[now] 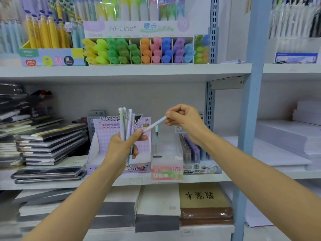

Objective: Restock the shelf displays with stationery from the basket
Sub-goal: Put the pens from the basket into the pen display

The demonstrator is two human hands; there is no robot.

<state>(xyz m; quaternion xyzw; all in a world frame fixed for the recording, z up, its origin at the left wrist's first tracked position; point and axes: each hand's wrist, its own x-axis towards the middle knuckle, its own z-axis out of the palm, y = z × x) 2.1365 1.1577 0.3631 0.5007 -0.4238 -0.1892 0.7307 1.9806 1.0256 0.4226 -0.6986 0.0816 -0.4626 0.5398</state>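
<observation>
Reaching in from the lower corners of the frame, two bare forearms meet at centre. The left hand [119,145] has its grip curled round a bundle of pastel pens [126,122] — they stand nearly upright, long axes vertical, upper ends fanning a little above the fist, lower tips poking out under the fingers. Their number is hard to tell, since the fist hides the middle of the barrels. The right hand [184,119], just right of centre, pinches the top of a single pen [153,125] between thumb and fingertips. That pen lies on a slant: its green-tinted end points up and right into the pinch, its other end runs down-left to the left thumb, where it is covered.

Behind the hands, on the middle shelf [208,178], a clear display box [166,157] marked FRUIT SODA holds one upright pen [156,136]; its lower part blurs behind the plastic. Left of the box sits a lilac carton [102,153], partly covered by the left hand; to the right, a tray of lead tubes [192,152] lies half behind the right wrist. Stacked notebooks [52,141] fill the left edge, soft and out of focus.

Farthest, in the upper part of the frame, a highlighter display [139,49] shows its colours sorted in slots — its top is cut off.
</observation>
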